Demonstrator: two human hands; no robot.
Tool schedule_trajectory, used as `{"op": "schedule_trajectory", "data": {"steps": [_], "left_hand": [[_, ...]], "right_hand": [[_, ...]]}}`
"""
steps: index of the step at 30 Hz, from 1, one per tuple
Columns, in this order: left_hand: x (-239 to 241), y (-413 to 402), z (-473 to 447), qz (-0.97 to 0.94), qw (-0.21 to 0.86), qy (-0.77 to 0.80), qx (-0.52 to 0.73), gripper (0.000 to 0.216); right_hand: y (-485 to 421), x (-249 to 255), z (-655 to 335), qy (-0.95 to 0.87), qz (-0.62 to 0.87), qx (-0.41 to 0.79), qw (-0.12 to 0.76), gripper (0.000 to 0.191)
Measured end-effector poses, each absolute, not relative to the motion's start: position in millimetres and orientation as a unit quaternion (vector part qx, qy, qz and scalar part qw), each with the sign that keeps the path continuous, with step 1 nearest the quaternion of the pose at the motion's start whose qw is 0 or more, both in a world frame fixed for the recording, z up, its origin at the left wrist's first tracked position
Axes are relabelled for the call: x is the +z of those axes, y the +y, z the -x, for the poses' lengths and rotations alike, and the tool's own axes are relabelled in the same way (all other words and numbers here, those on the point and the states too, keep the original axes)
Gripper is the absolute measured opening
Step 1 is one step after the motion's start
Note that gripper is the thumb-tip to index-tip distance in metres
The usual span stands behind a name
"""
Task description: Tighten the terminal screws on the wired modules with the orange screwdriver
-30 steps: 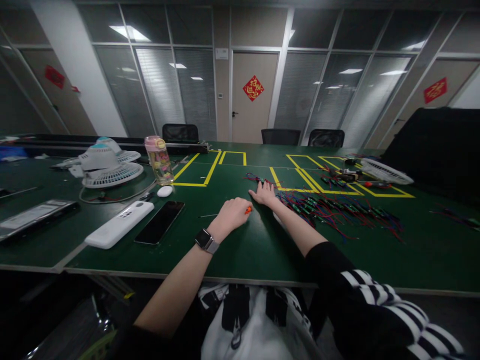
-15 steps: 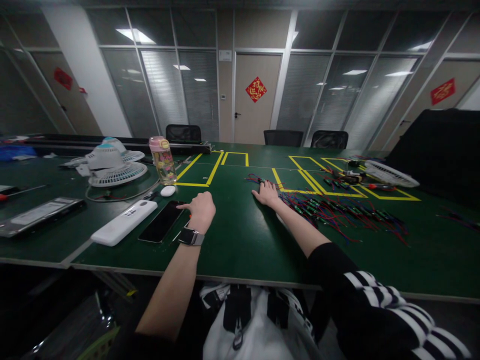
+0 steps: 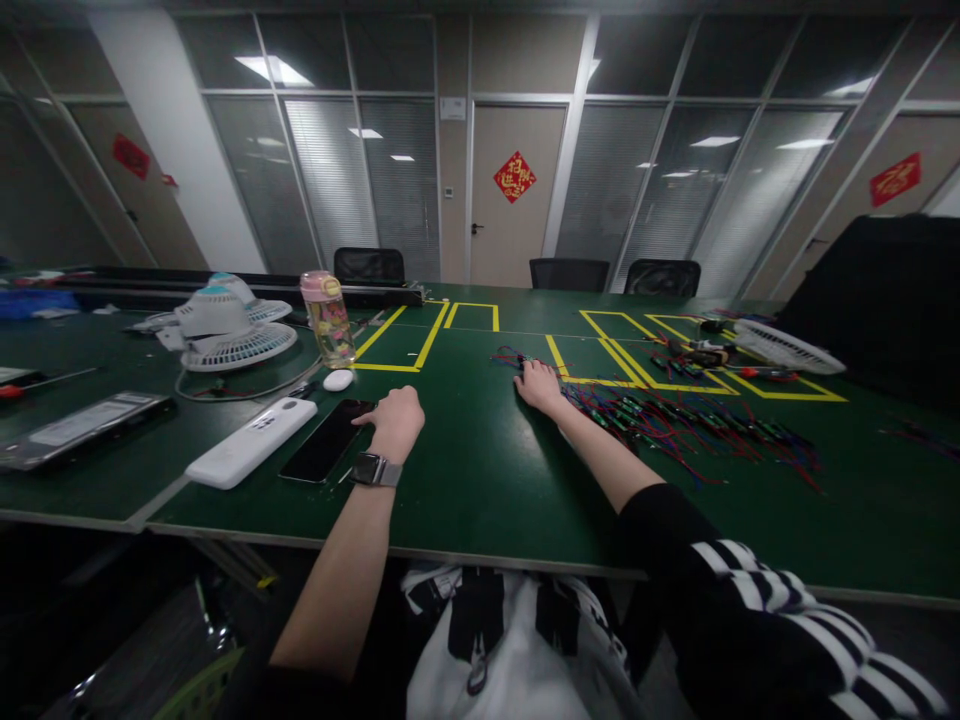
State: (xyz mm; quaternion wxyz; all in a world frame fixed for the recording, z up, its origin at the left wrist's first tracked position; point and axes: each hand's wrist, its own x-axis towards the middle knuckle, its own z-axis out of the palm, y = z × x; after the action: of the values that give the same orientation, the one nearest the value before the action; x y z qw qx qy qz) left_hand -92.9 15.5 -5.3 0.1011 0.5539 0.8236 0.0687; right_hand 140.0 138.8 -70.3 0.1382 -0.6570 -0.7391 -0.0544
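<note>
My left hand (image 3: 396,422), with a watch (image 3: 375,469) on its wrist, hovers at the near end of a black phone (image 3: 326,453) lying flat on the green table (image 3: 487,480). Its index finger points onto the phone's corner and the other fingers are curled under; what they hold is hidden. My right hand (image 3: 538,385) lies flat on the table with fingers spread, at the left edge of a pile of red and blue wired parts (image 3: 675,420).
A white power bank (image 3: 251,441) lies left of the phone, with a small white oval object (image 3: 338,380), a pink-capped bottle (image 3: 327,318) and a white fan (image 3: 229,335) beyond. A tablet (image 3: 79,425) sits far left. Yellow tape boxes (image 3: 600,360) mark the table; a fan grille (image 3: 787,347) lies at right.
My left hand, which held a small orange-handled tool near the table's middle, has swung left to the phone and stretched out its index finger. My right hand has stayed flat by the wires.
</note>
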Motion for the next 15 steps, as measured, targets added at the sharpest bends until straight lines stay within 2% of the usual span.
{"op": "schedule_trajectory", "data": {"steps": [5,15], "left_hand": [[-7.5,17.3,97.1,-0.557,0.107,0.821,0.066,0.044],[-6.5,13.2,96.0,-0.57,0.098,0.814,0.06,0.044]], "right_hand": [[139.1,-69.1,-145.0,-0.738,0.655,-0.062,0.151,0.034],[153.4,-60.6,-158.3,-0.734,0.659,-0.024,0.163,0.032]]}}
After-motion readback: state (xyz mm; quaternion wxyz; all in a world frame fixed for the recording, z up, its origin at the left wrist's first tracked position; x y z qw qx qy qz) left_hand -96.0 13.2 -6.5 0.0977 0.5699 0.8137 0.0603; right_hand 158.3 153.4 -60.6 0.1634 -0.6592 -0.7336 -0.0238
